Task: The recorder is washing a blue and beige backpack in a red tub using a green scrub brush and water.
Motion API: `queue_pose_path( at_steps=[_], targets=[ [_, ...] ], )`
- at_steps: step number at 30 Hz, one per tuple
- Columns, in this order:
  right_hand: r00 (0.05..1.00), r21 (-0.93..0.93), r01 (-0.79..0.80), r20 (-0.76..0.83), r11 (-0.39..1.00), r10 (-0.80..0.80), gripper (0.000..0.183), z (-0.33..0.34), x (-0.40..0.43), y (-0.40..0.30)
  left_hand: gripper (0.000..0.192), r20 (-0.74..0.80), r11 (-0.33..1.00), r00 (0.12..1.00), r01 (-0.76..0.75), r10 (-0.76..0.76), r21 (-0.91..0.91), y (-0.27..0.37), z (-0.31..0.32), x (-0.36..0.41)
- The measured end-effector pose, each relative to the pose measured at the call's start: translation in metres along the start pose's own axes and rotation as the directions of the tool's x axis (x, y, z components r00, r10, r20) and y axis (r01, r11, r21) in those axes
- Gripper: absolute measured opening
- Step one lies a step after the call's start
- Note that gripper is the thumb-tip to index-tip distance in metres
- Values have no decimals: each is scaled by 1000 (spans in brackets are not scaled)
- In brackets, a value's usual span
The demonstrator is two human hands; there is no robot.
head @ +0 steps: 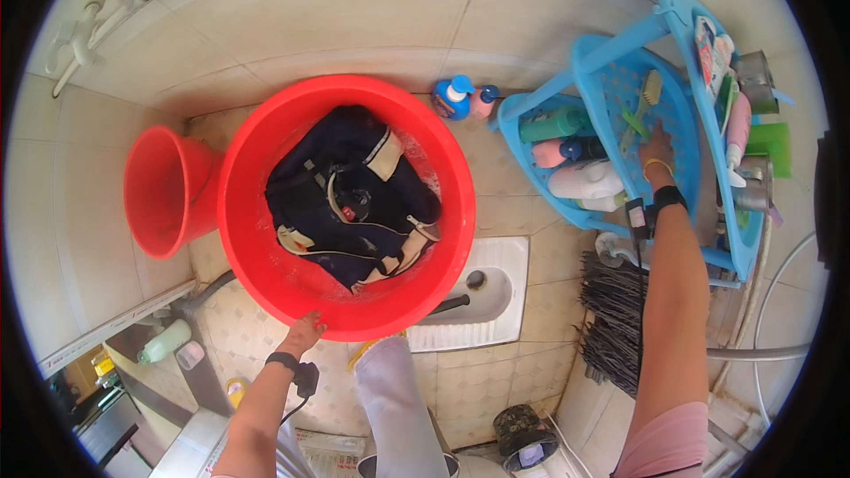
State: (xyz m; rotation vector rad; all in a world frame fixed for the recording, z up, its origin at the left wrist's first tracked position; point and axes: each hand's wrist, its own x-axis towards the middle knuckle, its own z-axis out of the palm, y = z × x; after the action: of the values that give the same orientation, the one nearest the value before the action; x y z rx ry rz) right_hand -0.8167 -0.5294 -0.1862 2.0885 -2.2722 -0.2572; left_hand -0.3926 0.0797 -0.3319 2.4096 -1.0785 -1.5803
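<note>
My left hand (pixel 306 332) rests at the near rim of a large red plastic basin (pixel 458 226), holding nothing that shows. Inside the basin lies a dark blue garment or bag with cream parts (pixel 355 199), wet, with suds around it. My right hand (pixel 657 153) reaches into the middle shelf of a blue plastic corner rack (pixel 684 119). Its fingers are beside a scrub brush (pixel 649 96) with pale bristles and a light green plastic item (pixel 634 125); whether they touch or grip either cannot be told.
A red bucket (pixel 156 192) stands left of the basin. A white squat toilet (pixel 491 292) lies to its right. Pump bottles (pixel 453 99) stand by the wall. Black broom-like bristles (pixel 611 318) are below the rack, and a dark patterned bin (pixel 521 435) stands lower down.
</note>
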Motion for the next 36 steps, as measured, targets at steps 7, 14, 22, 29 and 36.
queue_pose_path(
  at_steps=[7,14,22,29,36],
  targets=[
    [952,-142,29,-297,989,-71,26,-26,-56,29,39,-17,998,998,60,-60,15,6,-16,-2],
    [800,2,408,-484,913,-356,37,-66,-213,-21,37,-49,985,999,-9,0,-175,-19,-36,6],
    [788,546,485,65,683,-612,39,37,-427,-185,39,-7,971,973,-232,232,61,-49,-81,59],
    [401,529,789,-58,312,-914,30,182,-474,-340,55,-290,847,824,-364,487,387,-63,-120,168],
    [562,601,716,-195,355,-804,43,260,-466,-414,79,-439,783,675,-355,593,511,-46,-166,276]
  ],
)
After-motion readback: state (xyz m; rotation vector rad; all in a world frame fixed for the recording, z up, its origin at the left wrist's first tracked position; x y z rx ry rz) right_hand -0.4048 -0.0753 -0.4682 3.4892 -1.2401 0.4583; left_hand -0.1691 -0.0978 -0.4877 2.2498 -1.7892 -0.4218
